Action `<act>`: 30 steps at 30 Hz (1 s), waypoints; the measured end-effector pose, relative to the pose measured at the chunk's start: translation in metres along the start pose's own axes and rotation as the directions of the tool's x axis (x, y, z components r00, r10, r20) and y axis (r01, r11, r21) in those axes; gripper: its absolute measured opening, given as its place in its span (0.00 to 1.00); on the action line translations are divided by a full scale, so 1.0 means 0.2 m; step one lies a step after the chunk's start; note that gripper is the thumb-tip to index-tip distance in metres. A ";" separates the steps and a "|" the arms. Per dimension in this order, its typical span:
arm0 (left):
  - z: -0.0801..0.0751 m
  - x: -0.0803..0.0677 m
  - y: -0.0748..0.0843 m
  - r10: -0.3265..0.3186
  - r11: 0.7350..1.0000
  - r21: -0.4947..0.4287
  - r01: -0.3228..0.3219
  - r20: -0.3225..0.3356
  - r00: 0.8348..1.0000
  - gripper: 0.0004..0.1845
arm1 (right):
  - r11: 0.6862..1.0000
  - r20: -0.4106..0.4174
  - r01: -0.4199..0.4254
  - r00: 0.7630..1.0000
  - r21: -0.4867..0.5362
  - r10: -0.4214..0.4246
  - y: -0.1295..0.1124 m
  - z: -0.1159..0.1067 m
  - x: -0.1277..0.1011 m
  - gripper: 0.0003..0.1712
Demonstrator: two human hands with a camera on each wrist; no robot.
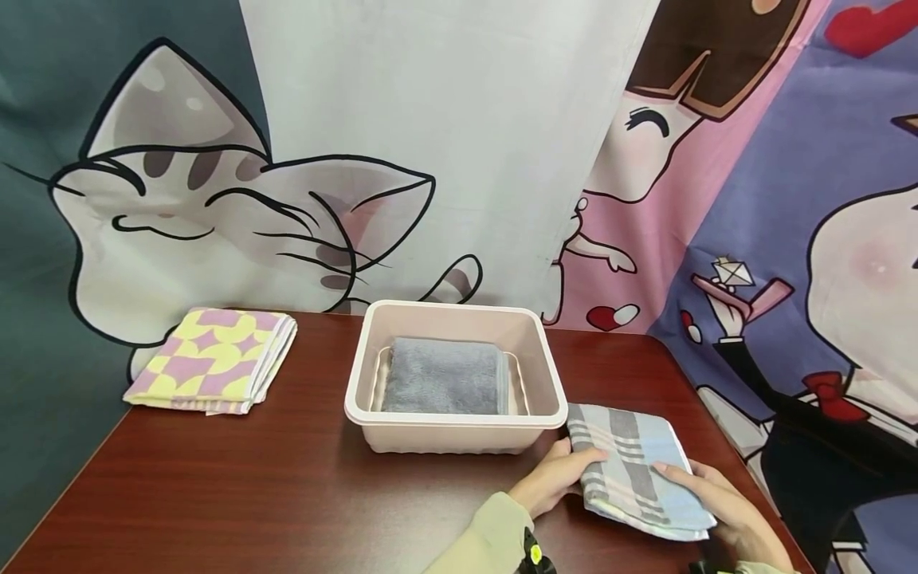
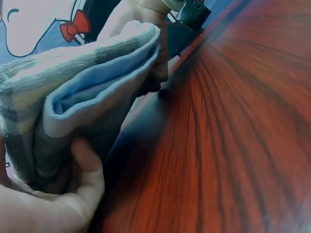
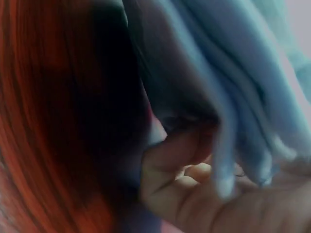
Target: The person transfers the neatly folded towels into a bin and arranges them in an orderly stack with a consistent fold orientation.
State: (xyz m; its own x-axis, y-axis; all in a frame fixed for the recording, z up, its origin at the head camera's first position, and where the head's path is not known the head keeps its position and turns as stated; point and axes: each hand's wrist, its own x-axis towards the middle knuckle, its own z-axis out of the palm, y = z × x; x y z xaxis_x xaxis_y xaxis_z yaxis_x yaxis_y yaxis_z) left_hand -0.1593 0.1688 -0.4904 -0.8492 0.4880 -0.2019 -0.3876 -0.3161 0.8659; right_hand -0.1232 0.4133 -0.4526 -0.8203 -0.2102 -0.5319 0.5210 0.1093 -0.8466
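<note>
Landmark: pink tub (image 1: 452, 418), middle of the table (image 1: 251, 486).
Striped towel (image 1: 634, 470): folded, just right of the tub, front of it, lifted slightly off the table at its near edge.
Left hand (image 1: 555, 478): grip closed on the striped towel's left edge, thumb under, fingers over the top.
Right hand (image 1: 724, 510): grip closed on the striped towel's right edge, fingers on top, thumb beneath.
Grey towel (image 1: 445, 376): folded, lying flat inside the tub.
Yellow towel (image 1: 215, 360): folded, well left of the tub, on the table.
</note>
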 end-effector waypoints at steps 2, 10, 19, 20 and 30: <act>0.00 0.00 0.00 0.006 1.000 -0.019 -0.006 0.003 1.000 0.12 | 0.998 -0.006 -0.004 1.000 0.064 0.004 0.00 0.00 -0.01 0.09; 0.01 0.00 0.00 0.022 0.997 -0.068 -0.025 -0.048 0.999 0.18 | 0.982 0.031 0.076 0.996 0.176 -0.083 0.00 0.00 -0.01 0.08; 0.07 0.00 0.03 0.017 0.999 -0.039 -0.022 -0.125 0.992 0.23 | 0.982 -0.033 0.029 0.999 0.184 -0.023 -0.03 -0.04 -0.06 0.19; 0.07 0.00 0.03 0.019 0.999 -0.048 -0.025 -0.122 0.992 0.24 | 0.984 -0.069 0.007 0.998 0.176 0.005 -0.04 -0.04 -0.07 0.26; 0.17 -0.07 0.11 0.044 0.997 -0.064 -0.051 -0.116 0.992 0.48 | 0.949 -0.023 0.053 0.999 0.310 -0.049 -0.11 -0.05 -0.18 0.11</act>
State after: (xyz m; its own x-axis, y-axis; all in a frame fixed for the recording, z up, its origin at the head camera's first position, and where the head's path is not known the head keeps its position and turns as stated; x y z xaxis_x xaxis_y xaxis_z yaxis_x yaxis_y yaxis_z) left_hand -0.1443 0.1835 -0.4526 -0.9013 0.3757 -0.2156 -0.3654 -0.3919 0.8444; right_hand -0.1078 0.4286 -0.4159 -0.8499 -0.1926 -0.4905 0.5240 -0.2090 -0.8257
